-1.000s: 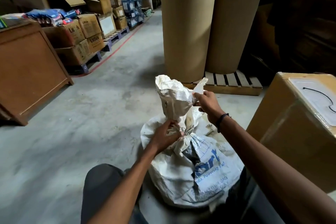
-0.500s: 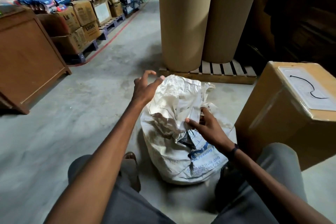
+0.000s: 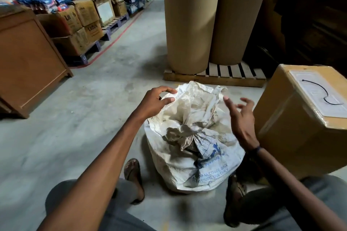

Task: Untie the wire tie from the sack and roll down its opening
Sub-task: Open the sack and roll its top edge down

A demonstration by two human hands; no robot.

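A dirty white woven sack (image 3: 204,167) with blue print stands on the concrete floor between my feet. Its neck is loose and its crumpled mouth (image 3: 195,103) gapes upward. My left hand (image 3: 155,101) is at the left rim of the mouth, with curved index finger and thumb touching the fabric edge and a gap between them. My right hand (image 3: 242,118) hovers just right of the mouth, fingers spread and blurred, holding nothing. A thin black wire tie (image 3: 323,90) lies curved on top of the cardboard box to the right.
A large cardboard box (image 3: 293,129) stands close on the right. Two tall brown paper rolls (image 3: 189,24) rest on a wooden pallet (image 3: 214,78) behind the sack. A wooden cabinet (image 3: 28,62) and stacked cartons (image 3: 82,22) line the left.
The sack's bunched neck has come loose and its mouth has spread. My left hand went from the neck up to the left rim. My right hand let go of the fabric and lifted to the right.
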